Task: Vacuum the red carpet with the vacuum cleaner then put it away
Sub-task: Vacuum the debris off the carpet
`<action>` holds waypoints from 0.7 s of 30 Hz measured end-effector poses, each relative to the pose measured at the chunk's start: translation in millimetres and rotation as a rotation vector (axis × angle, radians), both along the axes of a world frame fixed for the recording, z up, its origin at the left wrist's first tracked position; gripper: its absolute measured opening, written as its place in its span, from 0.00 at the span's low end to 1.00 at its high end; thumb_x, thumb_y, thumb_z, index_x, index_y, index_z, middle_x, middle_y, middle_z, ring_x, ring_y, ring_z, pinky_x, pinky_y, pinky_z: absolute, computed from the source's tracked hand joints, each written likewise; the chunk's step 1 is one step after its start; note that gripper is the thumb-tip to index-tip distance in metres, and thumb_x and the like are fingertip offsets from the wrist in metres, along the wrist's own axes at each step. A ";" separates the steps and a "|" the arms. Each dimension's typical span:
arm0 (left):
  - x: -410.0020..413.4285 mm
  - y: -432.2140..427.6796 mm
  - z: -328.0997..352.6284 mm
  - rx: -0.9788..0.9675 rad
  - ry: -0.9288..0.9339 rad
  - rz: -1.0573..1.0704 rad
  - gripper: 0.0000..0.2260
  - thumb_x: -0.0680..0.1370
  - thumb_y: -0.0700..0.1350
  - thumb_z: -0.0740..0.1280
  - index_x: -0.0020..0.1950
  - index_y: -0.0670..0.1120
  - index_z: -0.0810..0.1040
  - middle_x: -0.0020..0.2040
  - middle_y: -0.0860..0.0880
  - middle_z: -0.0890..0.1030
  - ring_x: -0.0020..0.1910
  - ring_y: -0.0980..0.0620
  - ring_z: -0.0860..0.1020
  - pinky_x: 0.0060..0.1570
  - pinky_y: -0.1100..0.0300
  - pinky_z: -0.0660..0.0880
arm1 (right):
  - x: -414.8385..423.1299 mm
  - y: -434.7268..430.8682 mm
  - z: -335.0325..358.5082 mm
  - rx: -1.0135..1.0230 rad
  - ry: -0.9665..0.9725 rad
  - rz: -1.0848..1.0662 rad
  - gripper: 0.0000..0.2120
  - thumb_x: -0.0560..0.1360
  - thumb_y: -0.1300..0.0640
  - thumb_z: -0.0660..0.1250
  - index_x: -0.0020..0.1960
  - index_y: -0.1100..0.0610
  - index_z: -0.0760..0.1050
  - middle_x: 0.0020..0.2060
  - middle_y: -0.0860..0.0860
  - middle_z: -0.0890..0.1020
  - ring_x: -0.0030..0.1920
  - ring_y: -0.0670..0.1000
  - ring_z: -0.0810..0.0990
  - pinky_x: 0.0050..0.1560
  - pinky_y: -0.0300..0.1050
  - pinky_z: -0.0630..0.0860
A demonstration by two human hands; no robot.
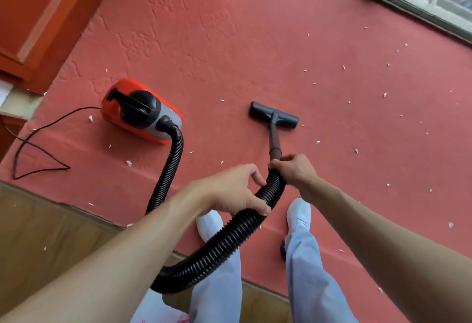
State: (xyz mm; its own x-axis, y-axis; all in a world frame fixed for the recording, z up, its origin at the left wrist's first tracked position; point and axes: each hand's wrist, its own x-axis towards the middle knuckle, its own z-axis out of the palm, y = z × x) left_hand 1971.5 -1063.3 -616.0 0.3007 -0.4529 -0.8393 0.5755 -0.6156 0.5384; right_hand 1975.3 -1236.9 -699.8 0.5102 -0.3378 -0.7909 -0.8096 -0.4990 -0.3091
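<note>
Left hand [229,189] clamped on black hose [229,238], right hand [293,169] clamped at wand [274,138] joint, fingers hidden underneath; hose's near loop passes behind left forearm.

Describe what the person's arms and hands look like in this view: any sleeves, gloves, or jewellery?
Both forearms are bare as far as the frame shows, with no sleeves in view. The left hand and right hand wear no gloves, and no rings, watch or wristband are visible. Lower down, light blue trousers and white shoes show.
</note>
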 end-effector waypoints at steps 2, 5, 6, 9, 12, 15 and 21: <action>-9.9 0.4 -7.1 0.022 -0.068 0.059 0.20 0.71 0.44 0.76 0.59 0.51 0.71 0.38 0.51 0.81 0.36 0.52 0.81 0.43 0.56 0.78 | 5.5 7.2 -3.0 0.006 -0.054 -0.048 0.10 0.72 0.53 0.71 0.51 0.55 0.77 0.46 0.53 0.81 0.44 0.52 0.78 0.41 0.41 0.71; -15.8 16.9 -4.6 0.006 -0.030 0.129 0.21 0.71 0.40 0.76 0.58 0.48 0.70 0.37 0.50 0.81 0.34 0.54 0.81 0.38 0.59 0.80 | 13.1 26.9 -0.2 0.002 -0.104 -0.023 0.15 0.71 0.52 0.70 0.56 0.56 0.77 0.48 0.54 0.82 0.48 0.54 0.80 0.45 0.45 0.76; -16.0 26.7 -1.4 -0.011 0.019 0.156 0.21 0.71 0.38 0.76 0.58 0.46 0.70 0.38 0.49 0.80 0.34 0.53 0.81 0.37 0.60 0.80 | 13.7 34.9 2.5 -0.015 -0.101 0.025 0.16 0.70 0.51 0.70 0.55 0.56 0.77 0.47 0.53 0.82 0.48 0.55 0.81 0.47 0.47 0.78; -12.2 58.5 8.8 -0.057 0.123 0.152 0.20 0.71 0.34 0.76 0.56 0.41 0.70 0.40 0.46 0.80 0.40 0.47 0.82 0.44 0.53 0.82 | 8.7 57.3 12.5 -0.006 -0.058 0.142 0.14 0.69 0.50 0.70 0.52 0.55 0.76 0.44 0.52 0.81 0.45 0.55 0.80 0.43 0.45 0.76; -5.1 78.7 18.7 -0.064 0.169 0.085 0.20 0.70 0.34 0.77 0.56 0.41 0.70 0.42 0.43 0.81 0.44 0.40 0.82 0.49 0.45 0.82 | 2.0 78.2 14.0 0.071 -0.009 0.152 0.12 0.67 0.51 0.69 0.48 0.55 0.80 0.42 0.52 0.83 0.42 0.53 0.80 0.40 0.44 0.75; -0.7 90.2 18.9 -0.022 0.153 0.073 0.21 0.70 0.34 0.77 0.56 0.41 0.71 0.43 0.42 0.81 0.45 0.38 0.82 0.50 0.45 0.82 | 3.8 95.9 8.7 0.088 -0.006 0.138 0.13 0.68 0.52 0.69 0.50 0.55 0.80 0.45 0.53 0.84 0.45 0.55 0.82 0.44 0.47 0.78; -13.8 91.3 -15.1 0.073 0.012 0.319 0.18 0.71 0.43 0.78 0.57 0.49 0.75 0.53 0.41 0.82 0.44 0.51 0.83 0.44 0.58 0.80 | 36.1 107.6 -12.7 0.036 -0.089 0.120 0.18 0.70 0.52 0.70 0.59 0.54 0.77 0.51 0.55 0.82 0.52 0.57 0.81 0.56 0.52 0.79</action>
State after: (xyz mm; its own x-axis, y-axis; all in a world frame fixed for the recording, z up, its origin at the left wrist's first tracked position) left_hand 1957.7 -972.1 -631.1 0.4079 -0.2760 -0.8703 0.7512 -0.4403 0.4917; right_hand 2011.5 -1129.2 -712.4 0.6136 -0.2429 -0.7514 -0.7137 -0.5777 -0.3960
